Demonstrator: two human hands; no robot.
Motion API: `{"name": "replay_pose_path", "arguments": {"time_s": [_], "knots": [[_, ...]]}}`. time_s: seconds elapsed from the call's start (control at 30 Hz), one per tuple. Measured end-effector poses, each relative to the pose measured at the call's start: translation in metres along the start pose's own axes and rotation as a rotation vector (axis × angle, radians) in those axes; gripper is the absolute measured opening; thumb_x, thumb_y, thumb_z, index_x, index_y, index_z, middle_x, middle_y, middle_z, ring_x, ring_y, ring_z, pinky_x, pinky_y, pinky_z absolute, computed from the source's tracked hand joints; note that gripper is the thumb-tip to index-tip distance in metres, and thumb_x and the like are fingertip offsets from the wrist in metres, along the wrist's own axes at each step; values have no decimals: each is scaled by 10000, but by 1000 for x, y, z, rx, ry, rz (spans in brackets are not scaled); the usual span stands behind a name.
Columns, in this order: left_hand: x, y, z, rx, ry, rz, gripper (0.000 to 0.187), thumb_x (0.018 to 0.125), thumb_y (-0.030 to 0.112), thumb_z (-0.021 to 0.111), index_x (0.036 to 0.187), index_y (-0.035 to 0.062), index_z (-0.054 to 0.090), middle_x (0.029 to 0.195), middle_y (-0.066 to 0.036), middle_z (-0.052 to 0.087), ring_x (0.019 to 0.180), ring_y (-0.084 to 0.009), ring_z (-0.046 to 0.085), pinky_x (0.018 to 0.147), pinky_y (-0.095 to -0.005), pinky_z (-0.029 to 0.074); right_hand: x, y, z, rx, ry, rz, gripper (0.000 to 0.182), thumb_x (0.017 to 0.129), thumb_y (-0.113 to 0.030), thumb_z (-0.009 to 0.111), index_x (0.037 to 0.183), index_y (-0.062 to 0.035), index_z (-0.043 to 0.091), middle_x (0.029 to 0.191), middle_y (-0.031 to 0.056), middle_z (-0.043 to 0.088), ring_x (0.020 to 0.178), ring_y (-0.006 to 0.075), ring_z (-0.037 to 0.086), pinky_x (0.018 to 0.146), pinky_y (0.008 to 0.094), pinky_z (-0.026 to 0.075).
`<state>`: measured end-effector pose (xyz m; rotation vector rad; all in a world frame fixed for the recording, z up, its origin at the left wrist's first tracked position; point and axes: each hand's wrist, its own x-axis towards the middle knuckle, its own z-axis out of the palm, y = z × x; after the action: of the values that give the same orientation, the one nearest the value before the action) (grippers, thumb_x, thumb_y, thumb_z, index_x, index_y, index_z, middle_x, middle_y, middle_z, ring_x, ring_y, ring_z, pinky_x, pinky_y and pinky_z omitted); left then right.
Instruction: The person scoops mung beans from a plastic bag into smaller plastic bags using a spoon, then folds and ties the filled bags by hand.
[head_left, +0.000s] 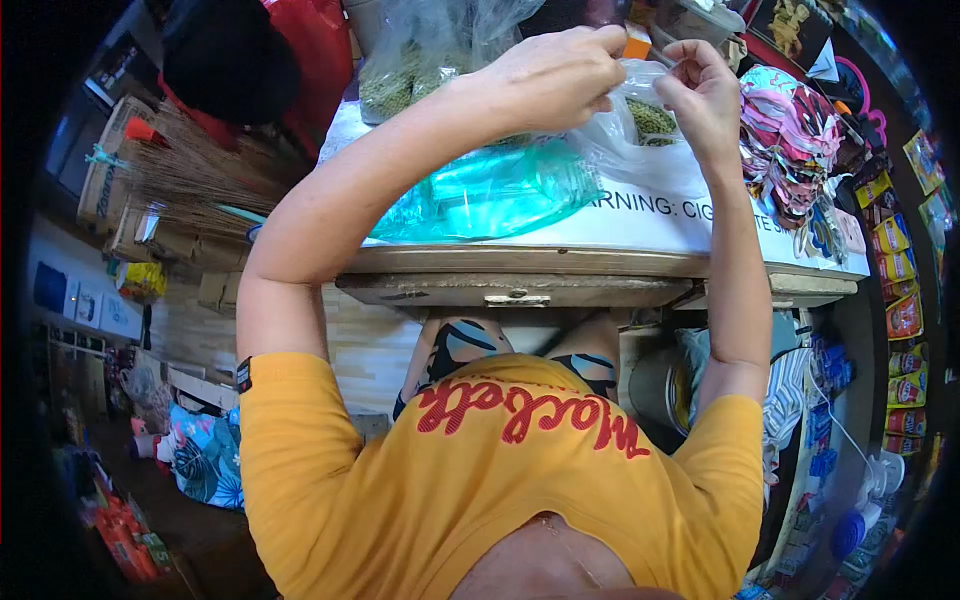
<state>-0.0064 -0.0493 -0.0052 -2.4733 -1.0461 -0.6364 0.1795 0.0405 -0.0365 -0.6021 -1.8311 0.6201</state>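
Both my hands are raised over the far side of the table. My left hand [560,80] has its fingers curled in at the top of a clear plastic bag [610,125] that holds small green beans [652,122]. Facing it, my right hand [702,95] pinches the bag's upper edge between thumb and fingers. Under my left forearm lies a teal plastic bag [490,195], crumpled on the white table cover [650,205]. A larger clear bag of green beans [400,80] stands behind that forearm.
A bundle of colourful hair ties [790,135] sits at the table's right. Brooms [190,165] and a red bag [315,70] are at the left. The wooden drawer [520,291] spans the front edge, above my knees. Snack packets [900,270] hang far right.
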Motion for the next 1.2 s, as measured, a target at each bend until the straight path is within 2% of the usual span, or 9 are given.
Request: {"name": "replay_pose_path", "arguments": {"time_s": [0.17, 0.3, 0.4, 0.5, 0.6, 0.63, 0.8, 0.97, 1.2], "knots": [[2, 9, -8, -345, 1, 243, 184, 791, 133, 602, 756, -35, 536, 945, -113, 551, 847, -303, 526, 775, -399, 432, -8, 9, 1, 59, -185, -2, 151, 733, -76, 663, 848, -6, 596, 682, -18, 558, 611, 39, 484, 552, 187, 381], [5, -7, -16, -323, -240, -16, 161, 793, 128, 592, 801, -26, 547, 778, -148, 558, 746, -334, 551, 739, -405, 448, -16, -1, -36, -224, -321, 79, 319, 784, -290, 655, 864, 18, 636, 758, 48, 609, 718, 106, 540, 664, 256, 429], [4, -17, -13, -201, -135, -53, 130, 818, 151, 553, 829, 26, 585, 794, -164, 612, 771, -339, 593, 697, -423, 454, -23, 31, -72, -575, -288, 85, 326, 822, -274, 598, 950, 23, 636, 857, 160, 639, 821, 258, 600, 755, 331, 445], [14, -12, 6, -192, -100, 34, 149, 782, 135, 594, 850, 4, 572, 795, -157, 586, 787, -339, 579, 710, -411, 455, -40, 45, -79, -726, -327, 76, 275, 834, -177, 594, 991, 48, 605, 811, 106, 620, 761, 161, 568, 697, 271, 443], [23, 0, 24, -170, -175, 154, 175, 719, 106, 623, 847, 7, 554, 800, -148, 592, 801, -340, 582, 688, -413, 455, -40, 26, -78, -685, -453, 315, 305, 814, -230, 603, 994, 15, 617, 911, 193, 623, 855, 292, 594, 773, 355, 440], [24, 2, 26, -171, -295, 115, 169, 706, 92, 620, 832, 6, 549, 800, -146, 595, 800, -339, 583, 685, -417, 455, -38, 35, -83, -628, -464, 281, 270, 793, -197, 635, 943, 27, 623, 829, 157, 632, 770, 240, 595, 715, 327, 452], [29, -6, 40, -175, -380, 58, 127, 663, 32, 598, 762, -1, 526, 741, -154, 575, 749, -346, 571, 650, -418, 437, -24, 21, -103, -348, -287, 336, 154, 727, -115, 711, 704, -21, 592, 605, -20, 522, 534, 65, 459, 495, 218, 350], [30, -17, 40, -193, -396, 34, 117, 694, 49, 588, 772, -11, 525, 736, -170, 573, 727, -350, 563, 650, -413, 426, -19, 8, -103, 103, -22, 342, 122, 787, -71, 661, 844, -6, 575, 681, 14, 596, 554, 71, 526, 513, 200, 410], [22, -25, 18, -284, -319, -92, 196, 825, 198, 577, 834, 3, 559, 740, -169, 576, 721, -348, 561, 673, -408, 431, -40, -17, -79, 40, 233, 46, 52, 853, -33, 576, 888, 1, 558, 845, 66, 629, 690, 88, 587, 618, 202, 482]]}}
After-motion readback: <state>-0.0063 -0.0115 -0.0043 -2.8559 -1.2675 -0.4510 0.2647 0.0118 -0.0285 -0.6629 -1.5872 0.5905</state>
